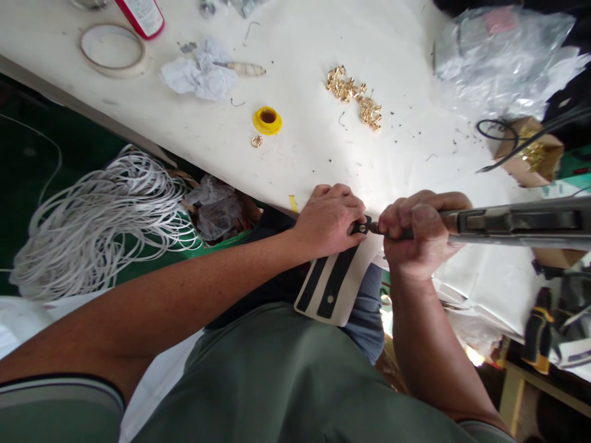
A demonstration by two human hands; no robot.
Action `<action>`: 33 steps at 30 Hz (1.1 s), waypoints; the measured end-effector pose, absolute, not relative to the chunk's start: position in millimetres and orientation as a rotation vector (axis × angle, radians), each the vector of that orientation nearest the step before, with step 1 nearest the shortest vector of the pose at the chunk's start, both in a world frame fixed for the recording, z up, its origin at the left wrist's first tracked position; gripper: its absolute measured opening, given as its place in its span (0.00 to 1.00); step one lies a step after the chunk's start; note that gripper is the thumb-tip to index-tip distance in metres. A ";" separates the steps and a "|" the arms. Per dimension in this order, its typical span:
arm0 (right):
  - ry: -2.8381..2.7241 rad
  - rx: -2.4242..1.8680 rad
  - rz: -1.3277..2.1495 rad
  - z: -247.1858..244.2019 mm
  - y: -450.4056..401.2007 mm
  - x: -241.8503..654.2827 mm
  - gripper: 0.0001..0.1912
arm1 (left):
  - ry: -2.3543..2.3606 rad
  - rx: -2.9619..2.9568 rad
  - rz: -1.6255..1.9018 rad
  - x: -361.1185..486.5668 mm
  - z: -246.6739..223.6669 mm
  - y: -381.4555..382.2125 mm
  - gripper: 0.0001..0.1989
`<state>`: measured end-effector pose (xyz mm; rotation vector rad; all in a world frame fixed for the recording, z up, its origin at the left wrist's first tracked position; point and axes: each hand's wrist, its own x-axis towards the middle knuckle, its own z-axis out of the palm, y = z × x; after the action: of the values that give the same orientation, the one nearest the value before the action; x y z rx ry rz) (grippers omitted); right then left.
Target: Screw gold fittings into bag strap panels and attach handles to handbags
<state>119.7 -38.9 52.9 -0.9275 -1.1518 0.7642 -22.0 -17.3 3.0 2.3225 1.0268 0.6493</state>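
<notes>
My left hand (325, 221) presses at the table's front edge, its fingers closed on a beige panel with black straps (354, 280). The panel hangs over my lap and has a silver stud (330, 299) near its lower end. Between my left thumb and fingers shows a strap's dark end with a small metal screw head (363, 228). My right hand (418, 231) is wrapped around the front of a long power screwdriver (521, 223). The screwdriver lies nearly level, its tip at or very near the screw head; exact contact cannot be made out.
Gold-coloured metal fittings (344, 86) lie on the white table (295, 104), beyond a yellow-rimmed cup (267, 128) and a small gold piece (257, 141). Farther left are a tape roll (87, 58), an awl (247, 68) and a red bottle (136, 15). White cord (101, 227) is heaped at left.
</notes>
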 end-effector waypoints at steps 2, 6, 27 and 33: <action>-1.160 -0.926 0.767 53.7 -38.8 118.9 0.10 | 1.024 2.324 0.653 -22.4 2.5 -17.0 0.10; -1.176 -0.965 0.767 54.5 -39.2 117.7 0.10 | 1.033 2.320 0.667 -22.8 1.9 -17.0 0.10; -1.131 -0.982 0.702 51.1 -38.7 115.5 0.14 | 1.011 2.307 0.688 -22.0 1.1 -17.9 0.09; -1.066 -1.012 0.705 54.3 -37.7 114.2 0.14 | 1.008 2.309 0.689 -22.0 -0.1 -17.9 0.09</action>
<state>114.2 -37.7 54.3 -1.0122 -1.0663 0.7047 -22.0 -17.9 -0.1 2.3086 1.0082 0.6885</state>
